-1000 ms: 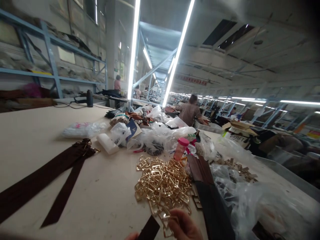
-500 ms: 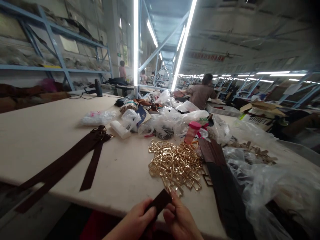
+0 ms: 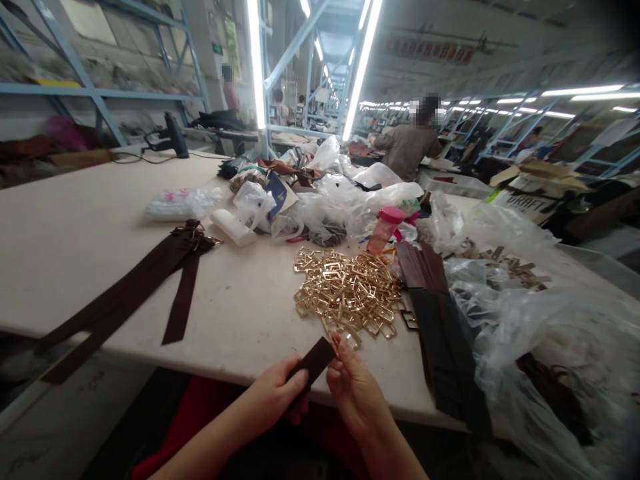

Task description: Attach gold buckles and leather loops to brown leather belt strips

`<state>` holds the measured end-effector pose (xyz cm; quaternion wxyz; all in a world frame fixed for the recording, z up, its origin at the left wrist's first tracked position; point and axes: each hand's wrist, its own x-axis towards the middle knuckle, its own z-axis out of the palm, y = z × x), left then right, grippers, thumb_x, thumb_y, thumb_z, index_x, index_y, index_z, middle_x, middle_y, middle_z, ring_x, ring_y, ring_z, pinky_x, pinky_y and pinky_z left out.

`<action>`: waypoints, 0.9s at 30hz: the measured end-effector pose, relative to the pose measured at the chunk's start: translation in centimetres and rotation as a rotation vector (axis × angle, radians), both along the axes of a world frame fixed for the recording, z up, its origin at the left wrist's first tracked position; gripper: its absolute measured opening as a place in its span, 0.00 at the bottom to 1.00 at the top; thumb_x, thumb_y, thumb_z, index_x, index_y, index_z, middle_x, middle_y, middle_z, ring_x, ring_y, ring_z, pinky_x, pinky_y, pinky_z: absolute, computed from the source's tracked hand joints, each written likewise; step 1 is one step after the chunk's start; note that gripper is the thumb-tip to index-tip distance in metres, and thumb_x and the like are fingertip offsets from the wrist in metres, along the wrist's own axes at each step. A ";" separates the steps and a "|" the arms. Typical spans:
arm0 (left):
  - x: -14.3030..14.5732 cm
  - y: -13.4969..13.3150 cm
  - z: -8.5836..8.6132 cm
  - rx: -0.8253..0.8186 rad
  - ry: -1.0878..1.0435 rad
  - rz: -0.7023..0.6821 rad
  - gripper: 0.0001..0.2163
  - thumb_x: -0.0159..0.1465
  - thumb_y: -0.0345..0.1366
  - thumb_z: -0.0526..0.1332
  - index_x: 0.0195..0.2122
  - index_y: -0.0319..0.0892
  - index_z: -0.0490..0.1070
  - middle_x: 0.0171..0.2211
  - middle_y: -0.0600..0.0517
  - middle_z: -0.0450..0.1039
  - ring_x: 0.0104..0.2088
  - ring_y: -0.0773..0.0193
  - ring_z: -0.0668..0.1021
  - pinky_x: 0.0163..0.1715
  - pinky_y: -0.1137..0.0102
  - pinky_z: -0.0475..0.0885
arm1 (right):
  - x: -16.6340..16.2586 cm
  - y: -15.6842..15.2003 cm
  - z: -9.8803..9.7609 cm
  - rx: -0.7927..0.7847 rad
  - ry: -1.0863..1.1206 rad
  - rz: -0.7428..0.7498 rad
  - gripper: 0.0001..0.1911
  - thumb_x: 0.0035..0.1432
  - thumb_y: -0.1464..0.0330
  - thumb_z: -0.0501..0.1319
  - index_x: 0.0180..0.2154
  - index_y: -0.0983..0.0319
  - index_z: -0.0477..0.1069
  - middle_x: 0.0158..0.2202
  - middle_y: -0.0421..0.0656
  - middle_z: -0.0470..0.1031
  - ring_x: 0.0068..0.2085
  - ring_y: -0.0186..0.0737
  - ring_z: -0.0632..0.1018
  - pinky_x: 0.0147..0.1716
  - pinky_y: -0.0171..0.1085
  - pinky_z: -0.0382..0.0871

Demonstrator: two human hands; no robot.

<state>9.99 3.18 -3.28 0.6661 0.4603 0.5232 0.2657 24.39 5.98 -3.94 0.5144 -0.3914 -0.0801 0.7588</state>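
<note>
My left hand (image 3: 277, 393) grips a dark brown strap (image 3: 317, 361), thumb on top, with the strap's end pointing up and right. Against that end, my right hand (image 3: 354, 383) pinches a small gold buckle (image 3: 336, 341), partly hidden by the fingers. Just beyond both hands lies a heap of gold buckles (image 3: 350, 287). To the left, several brown straps (image 3: 145, 287) rest on the table, buckles fitted at their far ends. A stack of dark straps (image 3: 435, 333) lies to the right of the heap.
Behind the heap stand a pink-lidded bottle (image 3: 384, 230), a white roll (image 3: 233, 227) and many clear plastic bags (image 3: 330, 200). More plastic (image 3: 540, 360) covers the table's right side. A hot-air gun (image 3: 175, 137) stands far left. A person (image 3: 413, 150) works beyond the table.
My view has tilted down a little, so the scene sits higher. Both hands stay together at the strap's end, and the right fingers and buckle have shifted slightly against it.
</note>
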 end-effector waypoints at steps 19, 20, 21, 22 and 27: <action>-0.5 0.2 1.8 0.106 0.121 -0.157 0.12 0.62 0.41 0.48 0.34 0.39 0.65 0.26 0.52 0.69 0.22 0.68 0.71 0.21 0.74 0.67 | -1.3 -2.5 -1.2 0.108 -0.112 0.236 0.13 0.49 0.64 0.65 0.36 0.62 0.69 0.18 0.32 0.65 0.17 0.25 0.64 0.17 0.27 0.60; -0.6 0.1 1.8 0.066 0.105 -0.165 0.11 0.61 0.41 0.49 0.35 0.39 0.65 0.26 0.53 0.69 0.23 0.68 0.71 0.22 0.74 0.67 | -1.3 -2.5 -1.1 0.106 -0.122 0.185 0.12 0.48 0.64 0.65 0.36 0.62 0.68 0.18 0.32 0.64 0.17 0.24 0.63 0.17 0.26 0.59; -0.7 0.1 1.8 0.024 0.091 -0.172 0.10 0.61 0.40 0.50 0.35 0.39 0.65 0.26 0.53 0.69 0.23 0.68 0.72 0.23 0.73 0.68 | -1.2 -2.4 -1.1 0.094 -0.128 0.128 0.13 0.47 0.65 0.66 0.35 0.61 0.68 0.19 0.32 0.65 0.17 0.23 0.62 0.17 0.25 0.58; -0.7 0.1 1.7 -0.015 0.078 -0.177 0.10 0.61 0.40 0.51 0.36 0.39 0.65 0.25 0.54 0.69 0.22 0.68 0.72 0.22 0.73 0.67 | -1.1 -2.3 -1.0 0.083 -0.132 0.077 0.14 0.45 0.66 0.67 0.35 0.61 0.68 0.20 0.32 0.65 0.17 0.22 0.61 0.17 0.24 0.57; -0.4 0.3 1.2 -0.017 -0.077 -0.114 0.13 0.59 0.44 0.54 0.34 0.38 0.64 0.27 0.53 0.68 0.23 0.69 0.70 0.20 0.74 0.67 | -1.4 -2.9 -1.4 0.118 -0.185 0.134 0.14 0.50 0.63 0.63 0.39 0.59 0.64 0.19 0.31 0.63 0.17 0.25 0.63 0.17 0.26 0.60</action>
